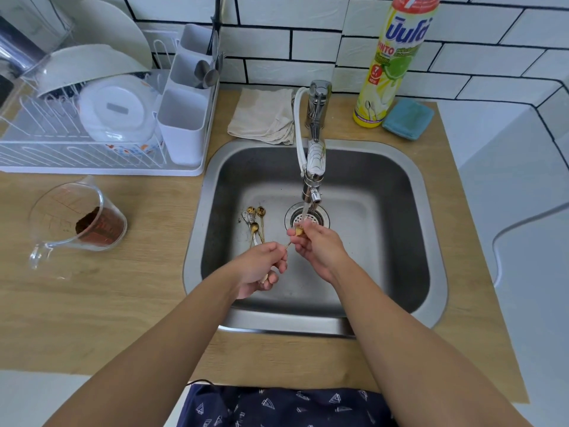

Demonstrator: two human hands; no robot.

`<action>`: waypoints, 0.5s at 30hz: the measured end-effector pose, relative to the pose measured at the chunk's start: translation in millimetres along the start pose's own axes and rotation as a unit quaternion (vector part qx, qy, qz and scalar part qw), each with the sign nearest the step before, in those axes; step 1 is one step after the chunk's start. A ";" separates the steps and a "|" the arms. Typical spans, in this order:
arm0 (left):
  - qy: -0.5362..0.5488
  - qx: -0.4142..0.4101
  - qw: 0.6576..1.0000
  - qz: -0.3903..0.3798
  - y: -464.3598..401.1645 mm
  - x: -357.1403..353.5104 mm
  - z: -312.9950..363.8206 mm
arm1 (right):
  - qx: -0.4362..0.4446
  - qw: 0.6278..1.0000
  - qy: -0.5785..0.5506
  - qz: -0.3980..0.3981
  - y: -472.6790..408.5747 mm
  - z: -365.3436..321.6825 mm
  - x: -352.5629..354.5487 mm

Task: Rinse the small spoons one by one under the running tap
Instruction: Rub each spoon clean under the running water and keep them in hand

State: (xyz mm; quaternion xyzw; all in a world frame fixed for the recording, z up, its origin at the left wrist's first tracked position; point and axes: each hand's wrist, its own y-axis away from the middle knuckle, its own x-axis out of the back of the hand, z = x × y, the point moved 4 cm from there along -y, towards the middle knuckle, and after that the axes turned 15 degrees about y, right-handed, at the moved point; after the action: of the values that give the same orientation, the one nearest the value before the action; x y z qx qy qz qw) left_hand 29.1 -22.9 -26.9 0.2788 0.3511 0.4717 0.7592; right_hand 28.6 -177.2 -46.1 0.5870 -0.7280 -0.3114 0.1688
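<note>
Holding one small gold spoon under the tap stream at frame centre, the left hand pinches its handle while the right hand pinches the bowl; remaining spoons lie left of the drain in the sink.

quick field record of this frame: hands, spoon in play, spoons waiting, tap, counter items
left hand: left hand pinches the handle of the gold spoon
right hand: right hand holds its bowl end under the stream
tap: tap running, water falling over the drain
waiting: pile of small spoons on the sink floor, left of drain
counter left: measuring jug, dish rack
counter back: cloth, detergent bottle, sponge
</note>
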 end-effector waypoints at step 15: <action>0.011 -0.033 0.999 -0.003 -2.7 -5.9 0.0 | 0.030 0.996 0.075 0.030 2.5 -5.1 -2.8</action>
State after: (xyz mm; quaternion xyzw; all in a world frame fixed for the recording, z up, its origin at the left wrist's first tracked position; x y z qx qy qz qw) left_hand 28.7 -29.4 -27.3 0.2476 0.3448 0.4835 0.7655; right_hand 30.5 -175.5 -40.3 0.5913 -0.7395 -0.2398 0.2144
